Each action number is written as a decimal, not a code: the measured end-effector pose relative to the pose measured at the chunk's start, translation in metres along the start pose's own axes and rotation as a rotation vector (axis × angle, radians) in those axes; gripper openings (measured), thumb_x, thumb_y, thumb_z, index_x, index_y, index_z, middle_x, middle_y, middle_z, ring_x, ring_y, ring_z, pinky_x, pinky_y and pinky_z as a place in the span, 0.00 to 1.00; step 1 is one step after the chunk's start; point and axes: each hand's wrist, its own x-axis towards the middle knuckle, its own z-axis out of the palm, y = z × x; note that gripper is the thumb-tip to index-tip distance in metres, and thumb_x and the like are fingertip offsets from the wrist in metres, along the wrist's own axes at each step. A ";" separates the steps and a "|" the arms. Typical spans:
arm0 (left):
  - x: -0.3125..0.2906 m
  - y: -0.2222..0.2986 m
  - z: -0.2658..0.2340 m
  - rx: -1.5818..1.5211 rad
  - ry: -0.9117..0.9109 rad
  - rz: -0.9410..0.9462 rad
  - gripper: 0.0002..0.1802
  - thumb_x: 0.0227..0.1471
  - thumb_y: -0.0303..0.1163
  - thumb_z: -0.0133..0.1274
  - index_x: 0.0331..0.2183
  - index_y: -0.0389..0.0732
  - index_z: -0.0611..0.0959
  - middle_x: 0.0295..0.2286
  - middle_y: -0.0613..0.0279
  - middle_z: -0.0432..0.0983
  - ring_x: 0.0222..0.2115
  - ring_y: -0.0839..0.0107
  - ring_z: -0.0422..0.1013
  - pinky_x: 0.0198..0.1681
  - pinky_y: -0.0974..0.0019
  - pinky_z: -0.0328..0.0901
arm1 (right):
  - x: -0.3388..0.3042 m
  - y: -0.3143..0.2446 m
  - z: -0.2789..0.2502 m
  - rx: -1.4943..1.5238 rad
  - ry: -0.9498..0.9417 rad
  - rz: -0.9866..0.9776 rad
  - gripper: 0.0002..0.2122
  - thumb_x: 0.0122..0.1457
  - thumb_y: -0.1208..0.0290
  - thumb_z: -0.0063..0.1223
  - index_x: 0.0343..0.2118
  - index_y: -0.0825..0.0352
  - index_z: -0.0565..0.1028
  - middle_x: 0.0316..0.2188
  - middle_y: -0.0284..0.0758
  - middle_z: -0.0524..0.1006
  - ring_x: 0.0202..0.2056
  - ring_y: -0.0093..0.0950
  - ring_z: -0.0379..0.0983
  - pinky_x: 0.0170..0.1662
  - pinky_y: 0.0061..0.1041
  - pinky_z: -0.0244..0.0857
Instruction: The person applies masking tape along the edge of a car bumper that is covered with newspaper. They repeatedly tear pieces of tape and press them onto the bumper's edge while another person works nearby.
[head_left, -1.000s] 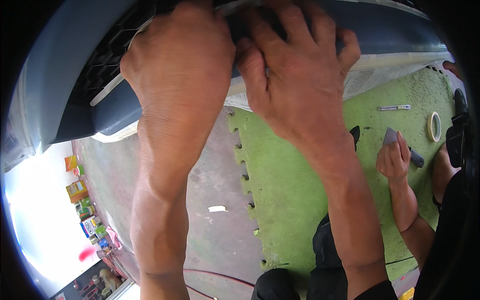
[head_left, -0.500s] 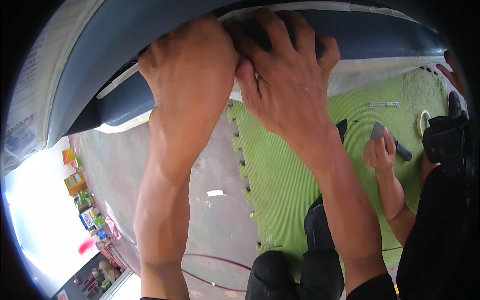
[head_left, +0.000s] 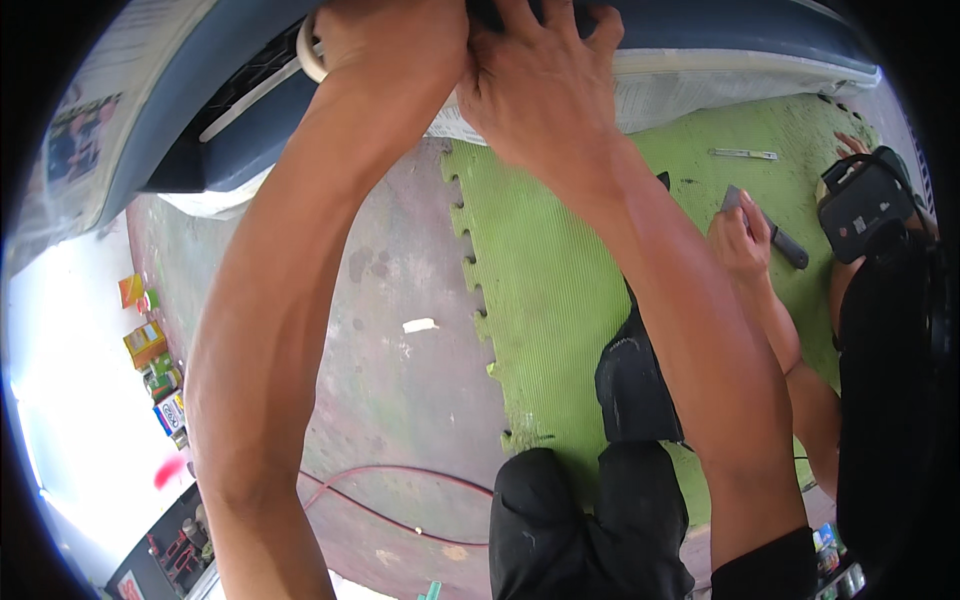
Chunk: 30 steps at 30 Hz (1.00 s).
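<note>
Overhead, both our hands work at the dark blue-grey car bumper (head_left: 720, 25); our left hand (head_left: 395, 40) presses close to it, back toward us, with its fingers hidden behind it, so we cannot tell how far they are closed; a cream ring, apparently a roll of masking tape (head_left: 309, 52), juts from its left side; our right hand (head_left: 545, 90) rests on the panel just beside it, fingers spread and bent at the knuckles, thumb near the left hand; below them, sheets of newspaper (head_left: 680, 95) line the bumper's lower edge, and to the left lies a black mesh grille (head_left: 262, 75); beneath us, a green foam mat (head_left: 540, 290) meets the stained floor (head_left: 400, 260), where a white scrap (head_left: 420, 325) and a red hose (head_left: 390, 474) lie; to our right, a co-worker's hand (head_left: 738, 240) is at a dark-handled scraper (head_left: 787, 246), near a utility knife (head_left: 743, 154) on the mat.
</note>
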 end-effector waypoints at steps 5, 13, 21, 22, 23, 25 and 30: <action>-0.030 -0.050 0.008 0.003 -0.136 0.094 0.12 0.65 0.37 0.55 0.44 0.41 0.86 0.28 0.49 0.86 0.29 0.47 0.84 0.32 0.44 0.77 | -0.004 -0.003 0.009 -0.095 0.047 0.010 0.22 0.65 0.58 0.52 0.59 0.61 0.80 0.58 0.39 0.73 0.57 0.41 0.66 0.58 0.55 0.56; -0.335 -0.006 -0.037 -0.388 -0.433 -0.182 0.17 0.60 0.23 0.58 0.51 0.33 0.79 0.24 0.55 0.80 0.20 0.60 0.76 0.27 0.56 0.71 | -0.006 0.003 0.015 -0.086 -0.111 0.022 0.23 0.74 0.52 0.43 0.68 0.45 0.77 0.68 0.32 0.69 0.69 0.40 0.61 0.66 0.63 0.48; -0.512 0.056 -0.027 -0.371 -0.649 -0.393 0.45 0.59 0.27 0.60 0.75 0.39 0.65 0.33 0.55 0.78 0.36 0.57 0.75 0.36 0.52 0.70 | -0.010 0.012 0.009 0.116 -0.094 0.001 0.23 0.74 0.57 0.44 0.69 0.54 0.74 0.68 0.37 0.72 0.70 0.43 0.63 0.69 0.57 0.49; -0.516 0.060 -0.033 -0.368 -0.645 -0.413 0.45 0.59 0.29 0.61 0.74 0.40 0.66 0.33 0.55 0.78 0.37 0.56 0.75 0.37 0.51 0.69 | -0.013 0.018 0.005 0.196 -0.081 -0.003 0.24 0.74 0.58 0.45 0.69 0.58 0.73 0.68 0.39 0.73 0.70 0.45 0.64 0.70 0.56 0.49; -0.517 0.064 -0.036 -0.366 -0.642 -0.435 0.44 0.59 0.30 0.61 0.74 0.40 0.66 0.34 0.54 0.78 0.38 0.56 0.75 0.38 0.50 0.68 | -0.016 0.023 -0.001 0.259 -0.049 0.040 0.23 0.73 0.60 0.46 0.68 0.61 0.73 0.67 0.42 0.73 0.70 0.47 0.65 0.71 0.55 0.51; -0.506 0.063 -0.046 -0.278 -0.652 -0.448 0.41 0.59 0.32 0.62 0.71 0.40 0.71 0.35 0.54 0.78 0.39 0.55 0.74 0.39 0.50 0.68 | -0.031 0.027 -0.017 0.397 0.020 0.136 0.23 0.72 0.64 0.49 0.66 0.67 0.73 0.65 0.47 0.74 0.69 0.51 0.66 0.72 0.54 0.53; -0.437 0.038 -0.048 -0.431 -0.450 -0.526 0.22 0.63 0.32 0.62 0.57 0.37 0.83 0.37 0.53 0.80 0.39 0.53 0.76 0.40 0.51 0.69 | -0.110 0.035 -0.054 0.381 -0.060 0.215 0.21 0.70 0.72 0.53 0.64 0.72 0.73 0.64 0.48 0.75 0.68 0.51 0.68 0.70 0.50 0.60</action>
